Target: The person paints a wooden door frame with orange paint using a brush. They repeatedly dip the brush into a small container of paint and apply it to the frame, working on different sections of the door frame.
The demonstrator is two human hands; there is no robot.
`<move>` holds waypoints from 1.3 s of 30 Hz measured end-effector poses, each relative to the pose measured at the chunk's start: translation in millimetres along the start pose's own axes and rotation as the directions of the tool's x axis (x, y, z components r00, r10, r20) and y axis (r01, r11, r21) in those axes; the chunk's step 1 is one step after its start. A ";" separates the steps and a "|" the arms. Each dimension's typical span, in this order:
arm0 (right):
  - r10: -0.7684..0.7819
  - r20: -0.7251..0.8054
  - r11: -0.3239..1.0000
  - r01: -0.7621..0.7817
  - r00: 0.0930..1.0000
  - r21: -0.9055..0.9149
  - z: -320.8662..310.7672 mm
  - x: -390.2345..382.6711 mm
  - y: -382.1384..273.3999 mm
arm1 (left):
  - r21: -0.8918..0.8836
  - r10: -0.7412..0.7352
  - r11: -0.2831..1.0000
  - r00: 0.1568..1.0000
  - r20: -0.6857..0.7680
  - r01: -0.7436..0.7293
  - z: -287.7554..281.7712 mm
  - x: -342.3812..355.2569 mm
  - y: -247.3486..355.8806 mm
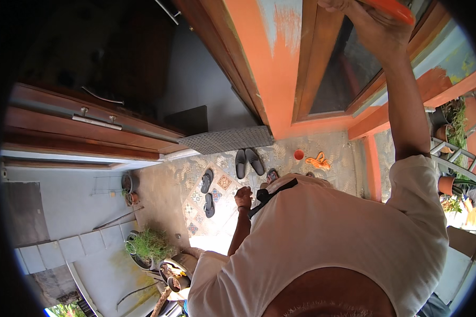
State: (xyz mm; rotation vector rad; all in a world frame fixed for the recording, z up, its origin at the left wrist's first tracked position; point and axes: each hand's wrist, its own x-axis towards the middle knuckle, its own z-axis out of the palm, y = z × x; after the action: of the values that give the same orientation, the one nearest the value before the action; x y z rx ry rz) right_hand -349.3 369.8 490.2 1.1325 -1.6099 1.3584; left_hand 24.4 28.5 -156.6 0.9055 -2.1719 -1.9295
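My right hand (383,26) is raised high beside a brown wooden window frame (314,63). Its fingers are closed on a glossy orange thing (391,9), whose kind I cannot tell because the upper edge cuts it off. Low near my waist hangs my left hand (243,196), fingers curled in; whatever may be inside them is hidden. Fresh-looking orange paint covers the wall (275,100) around the window, with a pale blue patch (283,24) showing through the streaks near the top.
Black slippers (241,164) and flip-flops (207,180) lie on the patterned tile floor. Near my feet are a small red container (299,155) and a crumpled orange cloth (318,161). A metal ladder (463,164) stands right, potted grass (152,244) left. The dark doorway (195,79) is ahead.
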 end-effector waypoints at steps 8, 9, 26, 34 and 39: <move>-0.436 0.499 0.480 0.663 0.749 -0.575 11.6 -60.0 40.3 | 0.065 0.025 0.998 1.000 0.016 -0.026 5.4 -6.5 11.3; -0.443 0.517 0.460 0.681 0.732 -0.570 19.1 -74.1 52.3 | 0.049 0.056 0.997 0.998 0.021 -0.057 3.0 -4.0 8.1; -0.008 0.643 0.963 0.179 0.766 -0.200 20.3 -172.2 55.1 | -0.004 -0.078 0.997 0.995 -0.057 0.078 1.0 -28.4 39.9; -0.371 0.289 0.861 0.444 0.882 -0.250 -32.9 -31.6 33.2 | -0.045 -0.200 0.979 0.977 -0.073 0.197 12.2 -35.2 72.9; -0.074 0.367 0.988 0.117 0.927 -0.097 -30.0 -72.9 7.7 | -0.096 -0.250 0.965 0.966 -0.072 0.243 20.6 -36.0 65.7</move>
State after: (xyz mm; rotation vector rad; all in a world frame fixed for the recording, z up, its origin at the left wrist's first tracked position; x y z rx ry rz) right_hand -331.8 411.7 425.3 1.4320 -1.8385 1.0169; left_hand 20.9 65.5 -88.2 1.2693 -1.9933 -2.0311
